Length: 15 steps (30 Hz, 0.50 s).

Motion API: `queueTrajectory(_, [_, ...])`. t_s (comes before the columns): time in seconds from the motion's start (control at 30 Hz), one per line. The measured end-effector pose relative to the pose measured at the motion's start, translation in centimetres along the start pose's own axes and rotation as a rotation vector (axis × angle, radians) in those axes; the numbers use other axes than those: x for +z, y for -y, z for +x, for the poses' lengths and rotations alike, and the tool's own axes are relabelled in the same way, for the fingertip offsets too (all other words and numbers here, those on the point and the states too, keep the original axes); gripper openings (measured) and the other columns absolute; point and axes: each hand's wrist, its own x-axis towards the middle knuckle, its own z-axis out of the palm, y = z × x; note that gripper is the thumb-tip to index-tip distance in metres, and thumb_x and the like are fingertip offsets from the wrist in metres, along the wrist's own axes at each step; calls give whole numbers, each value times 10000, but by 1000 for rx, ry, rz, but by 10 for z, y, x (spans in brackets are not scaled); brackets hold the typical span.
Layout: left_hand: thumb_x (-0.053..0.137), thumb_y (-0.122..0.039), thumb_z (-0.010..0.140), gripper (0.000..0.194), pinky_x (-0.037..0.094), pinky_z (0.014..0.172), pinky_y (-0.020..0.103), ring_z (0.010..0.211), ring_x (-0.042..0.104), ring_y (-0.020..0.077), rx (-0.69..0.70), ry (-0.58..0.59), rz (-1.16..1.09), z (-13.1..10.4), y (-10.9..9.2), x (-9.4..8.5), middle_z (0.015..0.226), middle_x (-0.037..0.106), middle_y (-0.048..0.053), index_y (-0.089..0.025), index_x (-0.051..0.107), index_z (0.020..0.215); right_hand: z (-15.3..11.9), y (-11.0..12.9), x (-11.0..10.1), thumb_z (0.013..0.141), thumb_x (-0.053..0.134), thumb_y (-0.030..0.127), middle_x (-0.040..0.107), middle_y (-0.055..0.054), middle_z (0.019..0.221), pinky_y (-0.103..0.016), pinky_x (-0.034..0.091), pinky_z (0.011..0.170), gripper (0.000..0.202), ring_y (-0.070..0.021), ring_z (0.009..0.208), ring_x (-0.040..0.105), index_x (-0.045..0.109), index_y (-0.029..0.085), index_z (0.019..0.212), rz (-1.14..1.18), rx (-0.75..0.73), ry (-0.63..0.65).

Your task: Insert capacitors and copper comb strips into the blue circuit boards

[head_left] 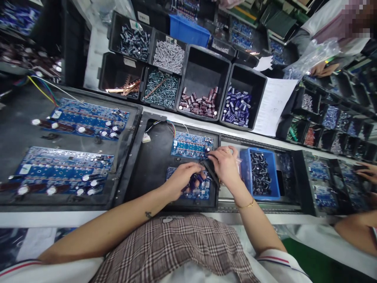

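My right hand (226,164) is at the lower right corner of the upper blue circuit board (193,144). Its fingertips pinch a small dark capacitor (207,150) at that corner. Above the lower circuit board (203,193), my left hand (181,180) is curled, with several purple capacitors (196,181) under its fingers; part of that board is hidden by the hand. Both boards lie in a black tray (141,173). A dark strip-like piece (211,173) shows between my hands. Coloured wires with a white connector (146,137) run from the upper board.
Behind the tray stand black bins with brown capacitors (200,104), blue capacitors (237,104) and other parts. A blue bin (262,173) of black parts is at the right. Another tray (88,200) with populated boards is at the left. A co-worker's hand (368,171) shows far right.
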Motion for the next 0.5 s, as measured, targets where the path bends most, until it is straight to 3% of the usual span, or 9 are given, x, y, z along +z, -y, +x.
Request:
queueTrajectory(0.13, [609,-362,813,282,203,312,142,471,497,61,34,-16,16,-1,-2,-1,815,634,8,-188,665,1028,0,4,1,933,538,234,726,-8,831,-461,200,1064,150,-204,974,587,688,224,933,-32,-44,-44])
queueTrajectory(0.33, [506,-307,861,270,185,332,157,467,511,69,-13,-14,-48,-4,-4,1,797,651,10,-188,649,1056,-2,7,0,922,560,214,740,0,840,-473,188,1082,122,-198,962,593,682,220,913,-20,-56,-45])
queueTrajectory(0.5, [484,-383,908,276,189,333,161,448,508,76,-21,-15,-51,-4,-3,3,848,698,53,-160,589,1031,-2,7,-1,933,532,210,746,-13,885,-499,188,1089,144,-211,994,590,672,227,965,-25,-97,-37])
